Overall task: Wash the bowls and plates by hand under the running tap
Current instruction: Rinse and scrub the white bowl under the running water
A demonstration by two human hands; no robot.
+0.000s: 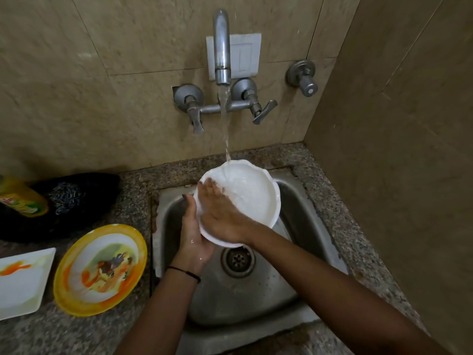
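Observation:
A white bowl with a scalloped rim (256, 196) is held tilted over the steel sink (302, 226). Water from the running tap (222, 47) falls into its far edge. My left hand (193, 231) grips the bowl from below at its left rim. My right hand (217, 208) lies flat inside the bowl, fingers spread against its inner left wall. On the counter to the left sit a dirty yellow plate (101, 270) with orange and brown smears, and a white square plate (23, 280) with an orange stain.
A yellow dish soap bottle (21, 198) lies on a dark cloth with a scrubber (66, 198) at the back left. The sink drain (238, 261) is open below the bowl. Tap handles (263, 112) and a separate valve (305, 80) stick out of the tiled wall. A wall closes the right side.

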